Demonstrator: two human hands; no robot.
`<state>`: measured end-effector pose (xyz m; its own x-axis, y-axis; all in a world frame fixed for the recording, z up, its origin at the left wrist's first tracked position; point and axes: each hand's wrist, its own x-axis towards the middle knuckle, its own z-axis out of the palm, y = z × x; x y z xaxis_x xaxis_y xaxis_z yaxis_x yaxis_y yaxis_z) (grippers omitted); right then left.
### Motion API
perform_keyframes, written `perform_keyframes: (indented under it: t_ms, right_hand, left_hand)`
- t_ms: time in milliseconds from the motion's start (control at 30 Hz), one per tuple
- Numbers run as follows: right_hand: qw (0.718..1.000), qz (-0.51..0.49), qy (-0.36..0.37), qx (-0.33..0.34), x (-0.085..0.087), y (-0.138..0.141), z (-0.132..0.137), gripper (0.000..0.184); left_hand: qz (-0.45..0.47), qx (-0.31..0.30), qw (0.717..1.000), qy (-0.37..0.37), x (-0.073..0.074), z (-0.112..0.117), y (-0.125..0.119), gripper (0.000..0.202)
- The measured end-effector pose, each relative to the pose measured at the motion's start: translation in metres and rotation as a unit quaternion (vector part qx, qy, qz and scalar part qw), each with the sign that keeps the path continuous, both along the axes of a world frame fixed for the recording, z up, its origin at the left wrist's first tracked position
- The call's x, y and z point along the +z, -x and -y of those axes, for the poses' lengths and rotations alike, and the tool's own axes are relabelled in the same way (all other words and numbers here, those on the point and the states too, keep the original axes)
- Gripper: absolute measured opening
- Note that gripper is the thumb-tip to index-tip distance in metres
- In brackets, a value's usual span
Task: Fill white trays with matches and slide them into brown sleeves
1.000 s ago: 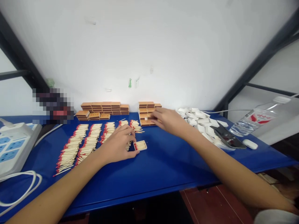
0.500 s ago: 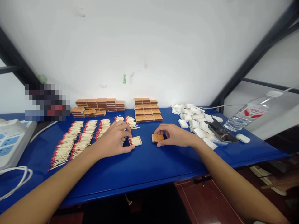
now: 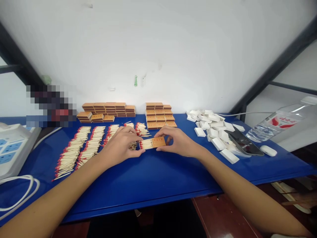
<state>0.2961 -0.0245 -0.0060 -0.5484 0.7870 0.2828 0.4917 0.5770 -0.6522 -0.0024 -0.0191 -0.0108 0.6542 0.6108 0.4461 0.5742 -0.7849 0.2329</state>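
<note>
My left hand (image 3: 121, 147) pinches a white matchbox tray (image 3: 146, 144) filled with red-tipped matches. My right hand (image 3: 177, 142) grips an orange matchbox sleeve (image 3: 158, 142) that meets the tray's right end, just above the blue table (image 3: 153, 175). Rows of loose red-tipped matches (image 3: 81, 148) lie to the left of my left hand. Two stacks of orange matchboxes (image 3: 159, 119) and orange matchboxes (image 3: 106, 110) stand along the wall behind.
A heap of empty white trays (image 3: 213, 130) lies at the right, beside a phone (image 3: 244, 142), a white earbud case (image 3: 268, 150) and a lying water bottle (image 3: 279, 124). A white power strip (image 3: 12, 148) and cable (image 3: 17, 195) sit at the left edge.
My right hand took an orange sleeve from the back stack, brought it down to the table, then moved it left against the tray held by my left hand.
</note>
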Motion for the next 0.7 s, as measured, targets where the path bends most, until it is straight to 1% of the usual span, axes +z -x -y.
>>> perform_keyframes:
  t_ms: [167, 300, 367, 467, 567, 700]
  right_hand:
    - [0.999, -0.049, 0.001, 0.001, -0.007, 0.002, 0.003, 0.037]
    - [0.996, -0.089, 0.007, -0.009, -0.008, 0.004, 0.006, 0.038]
    - [0.995, -0.096, 0.009, -0.012, -0.007, 0.005, 0.008, 0.039]
    - [0.995, -0.102, 0.012, -0.011, -0.007, 0.004, 0.009, 0.04]
    - [0.994, -0.109, 0.009, -0.018, -0.008, 0.004, 0.009, 0.041]
    - [0.993, -0.118, 0.017, -0.022, -0.008, 0.003, 0.011, 0.04]
  left_hand:
    - [0.023, -0.009, 1.0, 0.005, -0.001, -0.002, 0.002, 0.029]
    - [0.057, -0.009, 0.998, 0.014, 0.0, 0.0, 0.001, 0.039]
    - [0.062, -0.02, 0.998, 0.014, 0.002, 0.003, 0.0, 0.038]
    - [0.056, -0.051, 0.997, 0.009, 0.007, 0.006, -0.001, 0.033]
    - [0.042, -0.081, 0.996, 0.002, 0.009, 0.007, -0.002, 0.031]
    - [0.036, -0.092, 0.995, -0.022, 0.008, 0.005, -0.002, 0.029]
